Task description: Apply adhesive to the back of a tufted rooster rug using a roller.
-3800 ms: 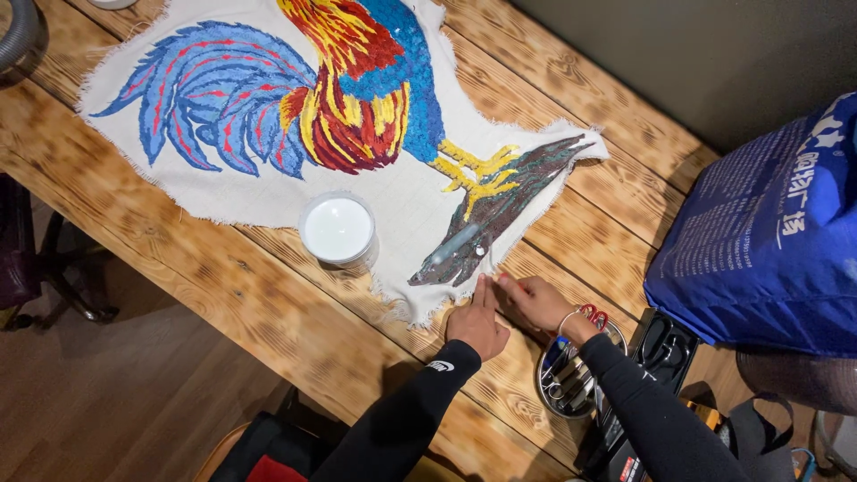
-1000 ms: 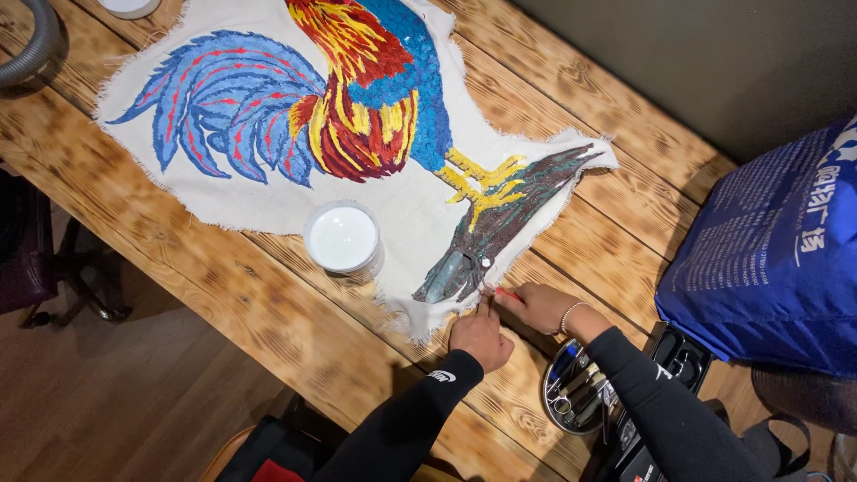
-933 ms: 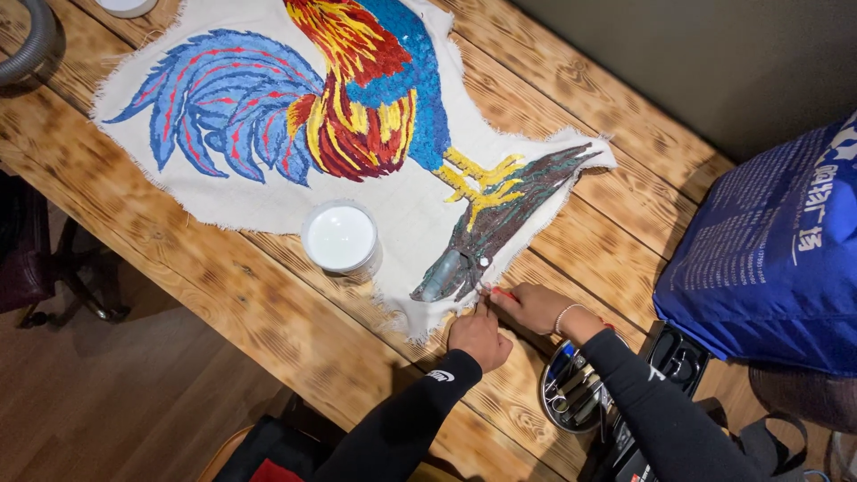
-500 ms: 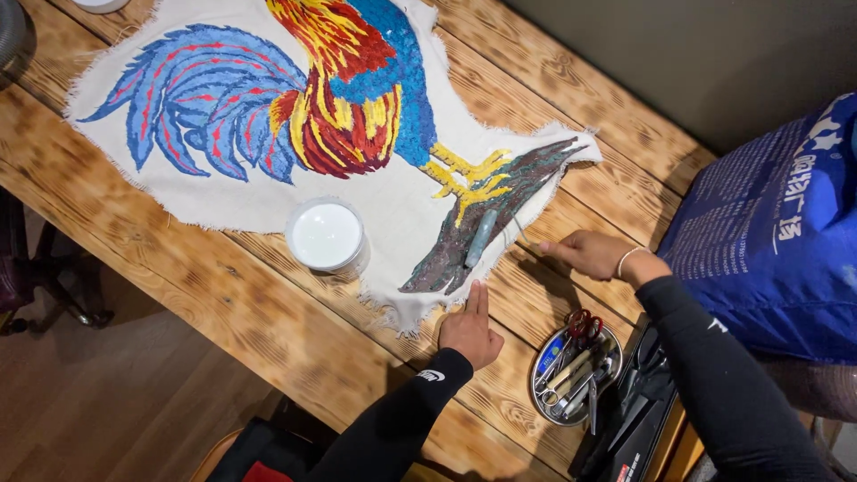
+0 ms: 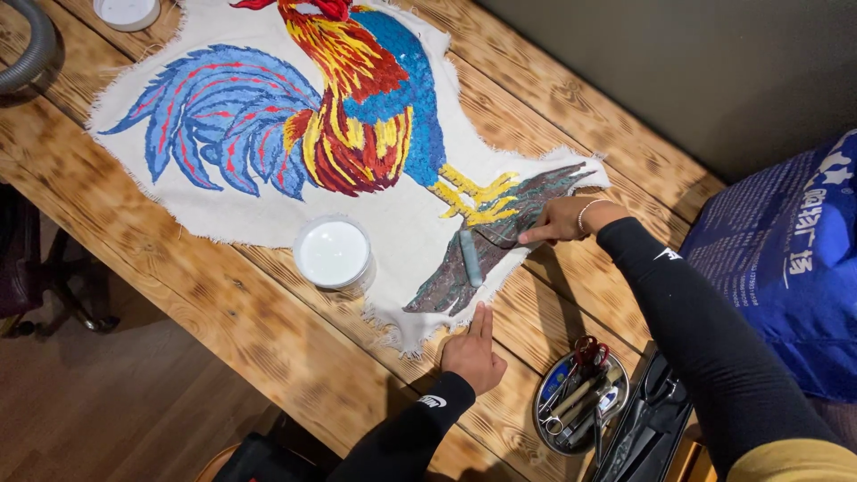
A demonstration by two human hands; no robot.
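Left hand (image 5: pixel 471 355) lies flat and open on the worktop (image 5: pixel 268 330), just below the cloth's (image 5: pixel 402 232) frayed edge. Right hand (image 5: pixel 558 221), loosely curled and gripping nothing, fingertips on the grey branch (image 5: pixel 527 201). Pale stick (image 5: pixel 470 257) lies on the cloth. Best practice: light pressure, cloth kept taut.

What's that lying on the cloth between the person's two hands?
In the head view, a pale blue-grey stick lies on the grey branch of the rooster cloth, between the left hand and right hand.

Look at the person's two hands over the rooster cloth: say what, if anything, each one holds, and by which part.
Nothing is held. The left hand lies flat on the wooden table by the cloth's frayed edge; the right hand presses its fingertips on the cloth's dark branch.
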